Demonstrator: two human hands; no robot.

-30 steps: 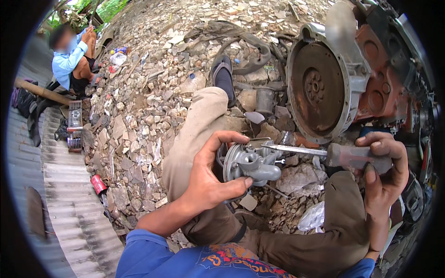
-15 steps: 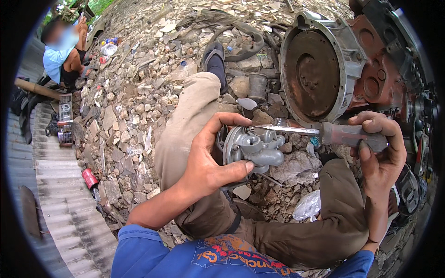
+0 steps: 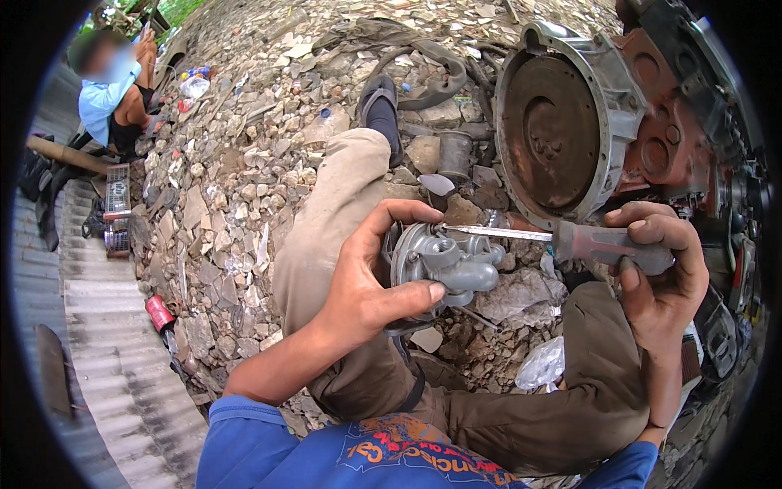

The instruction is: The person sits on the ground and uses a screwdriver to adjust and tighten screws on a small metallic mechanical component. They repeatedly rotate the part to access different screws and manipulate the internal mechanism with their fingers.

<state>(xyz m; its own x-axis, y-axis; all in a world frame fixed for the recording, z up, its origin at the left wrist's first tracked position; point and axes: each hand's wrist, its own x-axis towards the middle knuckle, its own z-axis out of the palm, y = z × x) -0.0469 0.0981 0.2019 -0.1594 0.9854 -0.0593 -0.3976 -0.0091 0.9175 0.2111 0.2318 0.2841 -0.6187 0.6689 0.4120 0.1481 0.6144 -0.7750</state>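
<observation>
My left hand point(image 3: 362, 297) is wrapped round a grey cast-metal component point(image 3: 446, 265) with a round flange, a threaded port and rounded housings, with my thumb at its lower side and fingers over its upper rim. My right hand point(image 3: 664, 289) grips the red-and-grey handle of a screwdriver point(image 3: 615, 248), held nearly level. The long steel shaft points left, its tip at the component's upper rim beside my left fingertips; whether it sits in a screw there I cannot tell.
An engine block point(image 3: 660, 122) with a rusty flywheel point(image 3: 546, 138) stands at right. Rubble point(image 3: 228, 228) covers the ground between my legs and corrugated sheeting point(image 3: 106, 326) at left. A person in light blue point(image 3: 110, 106) crouches at upper left. A red cylinder point(image 3: 159, 314) lies by the sheeting.
Both hands, with the component and screwdriver, appear higher in the picture than a second ago, as does the background. Over the last half second the screwdriver has shifted slightly left.
</observation>
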